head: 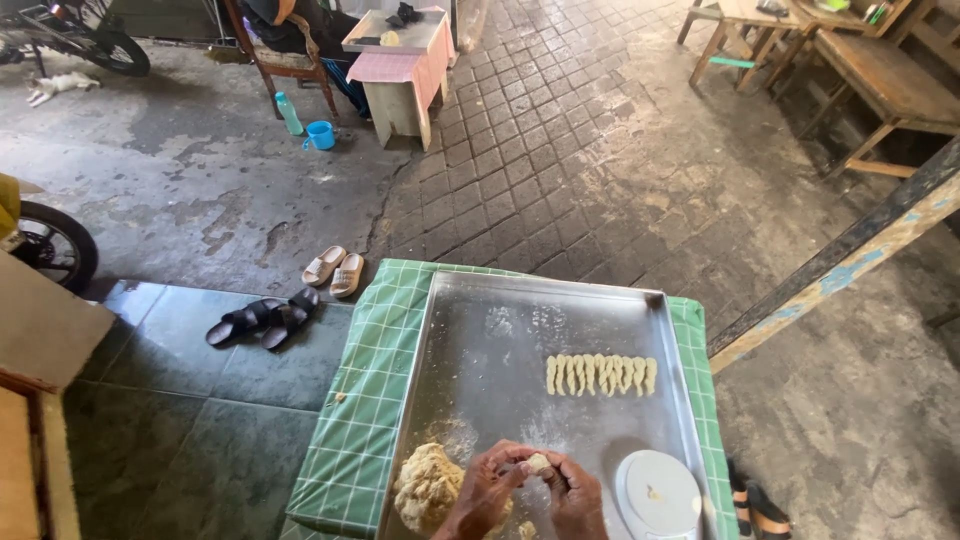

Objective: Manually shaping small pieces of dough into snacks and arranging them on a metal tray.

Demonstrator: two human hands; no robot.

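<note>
Head view: left hand (487, 492) and right hand (578, 495) fingers pinch a small pale dough piece (539, 463)

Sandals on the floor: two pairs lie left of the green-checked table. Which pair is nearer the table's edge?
The beige pair, lying on bare concrete close by the table corner; the black pair rests farther left on tiles.

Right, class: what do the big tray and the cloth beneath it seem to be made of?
Tray: looks like bare metal, probably steel or aluminium, going by its dull grey sheen and raised rim. Cloth: green checked, possibly wipeable plastic-coated fabric; it drapes softly over the edge.
</note>
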